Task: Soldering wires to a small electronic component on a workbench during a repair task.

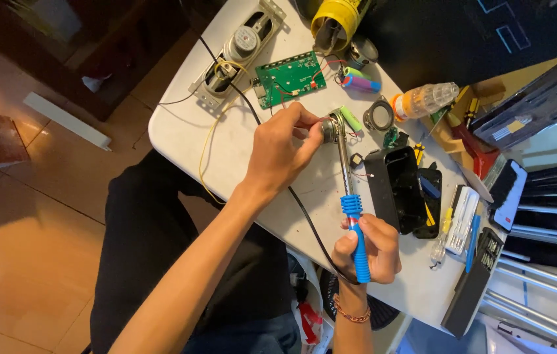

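Observation:
My right hand (365,249) grips the blue handle of a soldering iron (350,196). Its metal shaft runs up to a small round silver part (328,128). My left hand (281,149) pinches that round part just above the white table (180,124), and the iron's tip touches it. A green battery cell (350,118) lies just right of the tip. The iron's black cord (308,219) trails down off the table's near edge.
A green circuit board (289,78) and an oval speaker (239,49) lie at the far side, joined by yellow and black wires. A black plastic housing (393,190), small screwdrivers (458,216), a yellow-capped clear bottle (422,99) and a yellow can (334,23) crowd the right.

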